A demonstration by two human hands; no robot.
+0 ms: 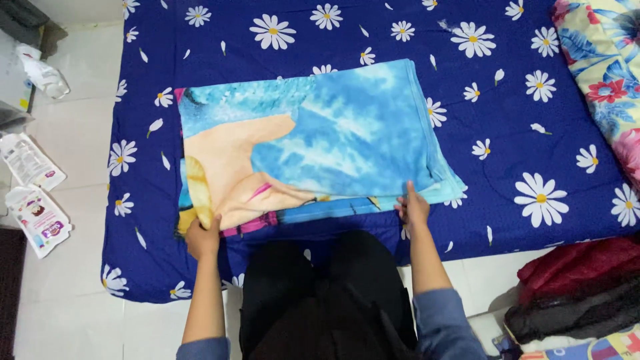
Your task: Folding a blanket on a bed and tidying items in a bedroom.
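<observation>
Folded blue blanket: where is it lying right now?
In the head view the folded blue blanket lies centre-left on the daisy-print navy mattress, with the left hand and right hand on its near edge.

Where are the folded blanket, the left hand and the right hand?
folded blanket [347, 133], head view, on its blue upper face.
left hand [202, 239], head view, on the back of the hand at the blanket's near left corner.
right hand [413, 208], head view, on the back of the hand at the blanket's near edge.

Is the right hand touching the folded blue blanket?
Touching: in the head view, the right hand lies flat on the near edge of the folded blue blanket.
</observation>
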